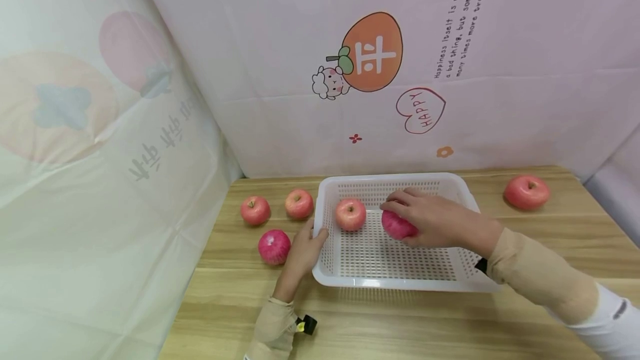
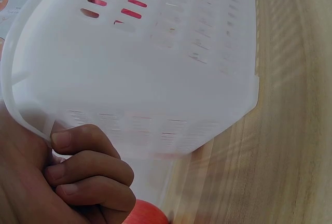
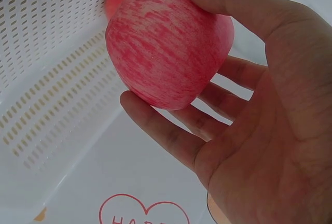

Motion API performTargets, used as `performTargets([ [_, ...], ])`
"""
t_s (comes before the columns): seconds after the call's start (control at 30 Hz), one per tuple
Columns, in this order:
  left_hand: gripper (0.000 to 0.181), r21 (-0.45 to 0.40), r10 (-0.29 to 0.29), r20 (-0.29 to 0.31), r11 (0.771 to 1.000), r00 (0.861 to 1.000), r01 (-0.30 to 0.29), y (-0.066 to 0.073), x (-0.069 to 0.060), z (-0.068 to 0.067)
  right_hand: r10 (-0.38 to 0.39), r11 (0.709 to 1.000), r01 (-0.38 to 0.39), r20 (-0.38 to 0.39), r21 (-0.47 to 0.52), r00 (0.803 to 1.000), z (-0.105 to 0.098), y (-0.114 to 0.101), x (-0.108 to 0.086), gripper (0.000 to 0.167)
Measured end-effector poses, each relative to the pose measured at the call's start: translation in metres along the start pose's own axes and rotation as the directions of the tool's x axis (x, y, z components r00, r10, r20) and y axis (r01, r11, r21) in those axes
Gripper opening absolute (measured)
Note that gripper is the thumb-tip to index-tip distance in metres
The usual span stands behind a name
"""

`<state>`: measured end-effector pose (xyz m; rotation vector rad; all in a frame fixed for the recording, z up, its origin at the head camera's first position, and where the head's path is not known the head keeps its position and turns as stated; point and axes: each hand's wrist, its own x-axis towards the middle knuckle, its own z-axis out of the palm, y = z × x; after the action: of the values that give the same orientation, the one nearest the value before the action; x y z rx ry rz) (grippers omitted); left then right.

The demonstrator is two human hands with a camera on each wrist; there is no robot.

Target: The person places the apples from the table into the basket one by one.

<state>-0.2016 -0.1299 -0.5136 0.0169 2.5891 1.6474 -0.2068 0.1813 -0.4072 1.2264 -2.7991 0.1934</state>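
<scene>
A white perforated plastic basket [image 1: 400,283] sits on the wooden table. My left hand [image 1: 303,253] grips its left rim; in the left wrist view the fingers [image 2: 96,180] curl under the rim's edge. Over the basket's inside, my right hand [image 1: 440,222] holds a dark pink apple [image 1: 397,225], thumb on one side and fingers on the other. The right wrist view shows this streaked apple [image 3: 168,45] between thumb and fingers. Another apple [image 1: 350,214] rests inside the basket toward its left end. Whether the held apple touches the basket floor I cannot tell.
Left of the basket lie two red apples, one nearer [image 1: 299,204] and one farther out [image 1: 255,210], plus a bright pink apple [image 1: 274,246] close to my left hand. A larger apple [image 1: 526,192] stands at the right. Printed cloth [image 1: 280,71] hangs behind the table [image 1: 225,304].
</scene>
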Motion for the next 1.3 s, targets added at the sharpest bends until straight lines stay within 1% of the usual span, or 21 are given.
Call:
performTargets([
  [0.17, 0.042, -0.002, 0.005, -0.001, 1.0, 1.0, -0.005, 0.0, 0.0, 0.0, -0.004, 1.0, 0.004, 0.009, 0.006, 1.0, 0.003, -0.003, 0.002, 0.072],
  [0.37, 0.043, -0.014, 0.005, 0.003, 1.0, 1.0, -0.005, 0.0, -0.001, -0.001, -0.023, 1.0, 0.023, 0.004, 0.016, 1.0, 0.005, -0.007, 0.006, 0.069],
  [0.57, 0.045, -0.004, 0.015, 0.006, 1.0, 1.0, -0.015, 0.001, -0.001, -0.002, -0.021, 1.0, 0.021, 0.015, 0.019, 1.0, 0.009, -0.011, 0.009, 0.069],
  [0.73, 0.044, 0.003, 0.007, 0.005, 1.0, 1.0, -0.007, 0.002, -0.001, -0.001, -0.028, 0.999, 0.028, 0.01, 0.019, 1.0, 0.013, -0.013, 0.012, 0.068],
  [0.87, 0.044, 0.012, 0.009, 0.002, 1.0, 1.0, -0.009, 0.002, -0.001, -0.001, -0.031, 0.999, 0.031, 0.013, 0.028, 0.999, 0.015, -0.015, 0.013, 0.068],
  [1.13, 0.043, 0.004, 0.013, -0.001, 1.0, 1.0, -0.013, 0.001, -0.001, 0.0, -0.003, 0.999, 0.002, 0.042, 0.044, 0.999, 0.019, -0.02, 0.017, 0.074],
  [1.3, 0.042, -0.003, 0.013, -0.004, 1.0, 1.0, -0.013, 0.001, -0.001, 0.0, -0.023, 0.999, 0.022, 0.043, 0.039, 0.999, 0.021, -0.022, 0.02, 0.074],
])
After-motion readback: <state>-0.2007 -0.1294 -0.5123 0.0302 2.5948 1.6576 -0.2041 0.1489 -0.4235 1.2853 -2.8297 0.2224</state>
